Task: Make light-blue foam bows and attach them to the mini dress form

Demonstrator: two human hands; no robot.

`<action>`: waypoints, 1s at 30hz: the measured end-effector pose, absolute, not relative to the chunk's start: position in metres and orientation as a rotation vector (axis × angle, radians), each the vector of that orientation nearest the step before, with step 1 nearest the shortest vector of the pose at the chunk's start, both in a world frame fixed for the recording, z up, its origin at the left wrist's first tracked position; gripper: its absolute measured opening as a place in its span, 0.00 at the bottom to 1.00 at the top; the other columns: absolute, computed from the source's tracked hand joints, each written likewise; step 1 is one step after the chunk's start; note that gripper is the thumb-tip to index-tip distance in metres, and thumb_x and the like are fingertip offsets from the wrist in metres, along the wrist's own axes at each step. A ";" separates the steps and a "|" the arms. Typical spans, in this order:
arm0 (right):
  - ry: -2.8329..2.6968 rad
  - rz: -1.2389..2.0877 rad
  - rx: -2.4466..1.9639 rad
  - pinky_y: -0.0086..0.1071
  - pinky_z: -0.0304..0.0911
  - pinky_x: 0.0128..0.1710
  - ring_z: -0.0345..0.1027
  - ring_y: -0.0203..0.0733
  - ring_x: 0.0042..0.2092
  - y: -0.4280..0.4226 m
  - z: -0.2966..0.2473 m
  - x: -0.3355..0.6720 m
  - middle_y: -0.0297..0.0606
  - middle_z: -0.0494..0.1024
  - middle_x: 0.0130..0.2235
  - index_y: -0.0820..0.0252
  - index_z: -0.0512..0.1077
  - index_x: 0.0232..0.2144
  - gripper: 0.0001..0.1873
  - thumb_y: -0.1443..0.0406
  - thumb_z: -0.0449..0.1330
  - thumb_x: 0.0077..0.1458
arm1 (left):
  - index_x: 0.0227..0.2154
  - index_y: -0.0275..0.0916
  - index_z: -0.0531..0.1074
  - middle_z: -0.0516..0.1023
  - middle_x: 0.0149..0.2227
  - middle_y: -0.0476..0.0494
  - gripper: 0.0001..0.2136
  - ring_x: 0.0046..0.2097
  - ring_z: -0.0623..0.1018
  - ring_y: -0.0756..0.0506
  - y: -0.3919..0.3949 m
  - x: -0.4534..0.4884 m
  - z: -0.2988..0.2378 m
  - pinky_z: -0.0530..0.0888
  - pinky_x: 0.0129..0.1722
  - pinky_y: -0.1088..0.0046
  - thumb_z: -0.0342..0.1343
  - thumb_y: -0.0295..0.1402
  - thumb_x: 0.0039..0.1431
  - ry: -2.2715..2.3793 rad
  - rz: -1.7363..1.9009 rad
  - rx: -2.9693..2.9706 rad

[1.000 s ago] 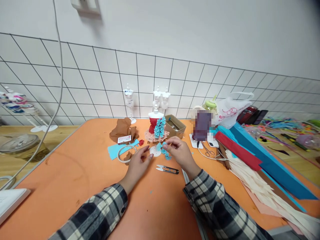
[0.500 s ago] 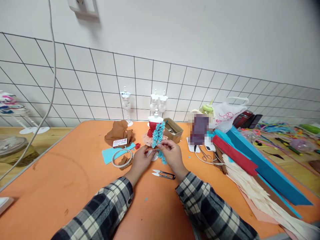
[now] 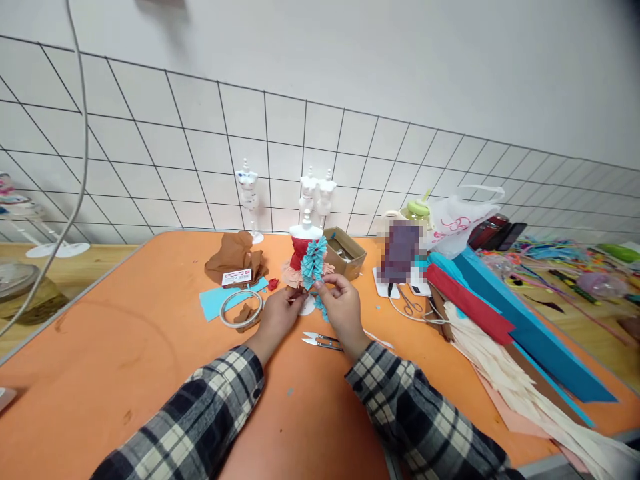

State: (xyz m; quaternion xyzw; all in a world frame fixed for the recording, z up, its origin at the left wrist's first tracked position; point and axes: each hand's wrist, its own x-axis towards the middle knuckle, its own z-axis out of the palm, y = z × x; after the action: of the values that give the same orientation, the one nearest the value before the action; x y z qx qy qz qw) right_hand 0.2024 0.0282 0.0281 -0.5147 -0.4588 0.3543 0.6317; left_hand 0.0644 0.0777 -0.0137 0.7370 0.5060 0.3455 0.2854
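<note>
From the head camera, a small doll form (image 3: 302,233) stood upright on the orange surface (image 3: 150,347), wearing a red bodice and a peach skirt. A blue ruffle (image 3: 315,261) lay against its front. The ruffle's long axis ran nearly upright, from the chest of the doll form down past the skirt, and its lower end pointed toward the person.

The right hand (image 3: 341,308) was just in front of the doll form and pinched the ruffle's lower part between thumb and forefinger. The left hand (image 3: 277,316) sat in front and to the left of the doll form. Its fingertips were drawn together at the foot, but whether they gripped the ruffle or the white base could not be told.

A pair of snips (image 3: 320,341) lay flat in front of the doll form, between the wrists. A tape ring (image 3: 241,307) and brown cloth (image 3: 233,254) lay to the left of the doll form. A cardboard box (image 3: 345,251) stood just to its right.
</note>
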 end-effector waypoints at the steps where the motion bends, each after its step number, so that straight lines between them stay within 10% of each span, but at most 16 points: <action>1: -1.023 0.829 -1.125 0.26 0.58 0.23 0.62 0.32 0.23 0.028 0.028 0.201 0.30 0.71 0.25 0.59 0.68 0.33 0.13 0.57 0.64 0.49 | 0.37 0.38 0.79 0.83 0.35 0.40 0.14 0.36 0.80 0.41 0.078 0.064 -0.014 0.71 0.33 0.71 0.50 0.39 0.59 1.357 0.923 1.973; 6: -0.855 0.921 -0.944 0.25 0.64 0.27 0.70 0.33 0.32 0.026 0.029 0.192 0.33 0.75 0.36 0.56 0.62 0.35 0.18 0.60 0.66 0.47 | 0.36 0.38 0.79 0.83 0.36 0.41 0.13 0.38 0.80 0.42 0.077 0.065 -0.015 0.70 0.34 0.72 0.50 0.37 0.59 1.390 0.919 1.991; 30: -0.862 0.830 -0.954 0.20 0.56 0.15 0.58 0.27 0.20 0.016 0.025 0.184 0.25 0.68 0.26 0.56 0.61 0.32 0.13 0.58 0.62 0.53 | 0.36 0.39 0.79 0.83 0.35 0.41 0.12 0.37 0.80 0.42 0.073 0.064 -0.012 0.68 0.32 0.73 0.51 0.36 0.58 1.462 0.869 2.064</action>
State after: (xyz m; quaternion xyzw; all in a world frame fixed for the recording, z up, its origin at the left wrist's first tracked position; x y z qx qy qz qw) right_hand 0.1843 0.0164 0.0253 -0.4318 -0.3903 0.3757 0.7211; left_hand 0.0636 0.0735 -0.0124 0.7507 0.5318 0.3162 0.2315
